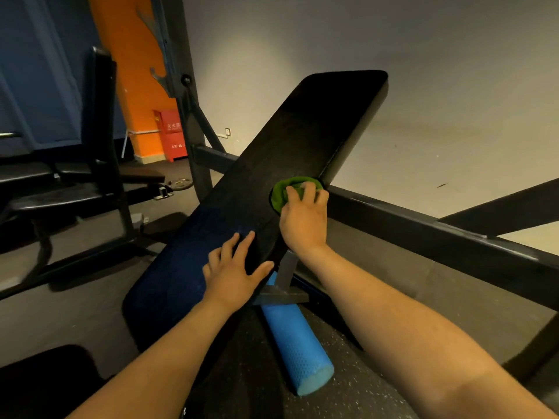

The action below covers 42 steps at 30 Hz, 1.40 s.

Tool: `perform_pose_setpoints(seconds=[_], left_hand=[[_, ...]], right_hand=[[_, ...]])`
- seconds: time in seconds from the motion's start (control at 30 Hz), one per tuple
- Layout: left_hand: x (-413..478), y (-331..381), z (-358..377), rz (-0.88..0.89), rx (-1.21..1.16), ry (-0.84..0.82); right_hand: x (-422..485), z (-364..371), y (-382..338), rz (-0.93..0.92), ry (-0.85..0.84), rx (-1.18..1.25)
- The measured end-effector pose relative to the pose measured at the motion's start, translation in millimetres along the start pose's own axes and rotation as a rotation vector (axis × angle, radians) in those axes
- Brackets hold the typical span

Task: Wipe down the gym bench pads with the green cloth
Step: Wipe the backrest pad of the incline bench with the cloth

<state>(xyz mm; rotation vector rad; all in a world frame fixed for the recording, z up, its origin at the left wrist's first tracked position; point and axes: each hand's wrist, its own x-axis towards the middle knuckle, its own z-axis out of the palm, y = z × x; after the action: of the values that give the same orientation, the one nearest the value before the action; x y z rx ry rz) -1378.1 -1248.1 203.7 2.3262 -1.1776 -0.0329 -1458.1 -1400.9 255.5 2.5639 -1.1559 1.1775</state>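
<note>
A long black bench pad (305, 137) runs tilted from the lower left to the upper right of the view. A bunched green cloth (284, 192) lies on the pad's right edge, about halfway along. My right hand (304, 220) grips the cloth, with its fingers curled over it and pressing it onto the pad. My left hand (233, 267) rests flat on the lower part of the pad, fingers spread, holding nothing. Another black pad (45, 385) shows at the bottom left corner.
A blue foam roller (298, 349) lies on the dark floor under the bench. A dark metal frame rail (438, 237) crosses on the right. Another bench (60, 182) stands on the left, with a rack upright (181, 86) and a red cabinet (172, 134) behind.
</note>
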Motion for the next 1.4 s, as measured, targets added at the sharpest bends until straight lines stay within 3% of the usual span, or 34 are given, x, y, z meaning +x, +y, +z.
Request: perform_pose_setpoints(seconds=[0.27, 0.37, 0.43, 0.6, 0.83, 1.0, 1.13, 1.27, 1.4], left_hand=[[-6.5, -7.4, -4.2, 0.067, -0.030, -0.034], [-18.4, -15.7, -10.1, 0.083, -0.015, -0.061], [-29.0, -27.9, -14.1, 0.009, 0.069, -0.054], [-47.9, -41.3, -5.4, -0.118, 0.011, -0.059], [-63.0, -46.8, 8.5, -0.050, -0.002, -0.009], [-72.8, -54.3, 7.5, 0.009, -0.097, -0.029], [-83.3, -65.4, 3.9, -0.109, 0.044, -0.009], [-96.7, -70.7, 14.4, -0.174, -0.008, 0.049], [-98.7, -70.2, 15.9, -0.173, -0.007, 0.053]], right_hand=[[-88.9, 14.3, -28.6, -0.118, -0.021, 0.135], [-84.1, 8.0, -16.5, -0.355, -0.059, 0.062], [-65.4, -0.8, -5.5, -0.410, -0.084, 0.044], [-46.6, -1.3, -9.1, 0.039, -0.029, 0.256], [-118.8, 22.8, -45.3, 0.026, -0.010, 0.323], [-157.1, 20.9, -60.9, -0.013, -0.107, 0.394], [-131.3, 7.4, -42.3, -0.174, -0.139, 0.358], [-87.9, 3.8, -36.0, 0.014, -0.053, 0.346], [-116.3, 19.4, -54.1, 0.064, -0.022, 0.323]])
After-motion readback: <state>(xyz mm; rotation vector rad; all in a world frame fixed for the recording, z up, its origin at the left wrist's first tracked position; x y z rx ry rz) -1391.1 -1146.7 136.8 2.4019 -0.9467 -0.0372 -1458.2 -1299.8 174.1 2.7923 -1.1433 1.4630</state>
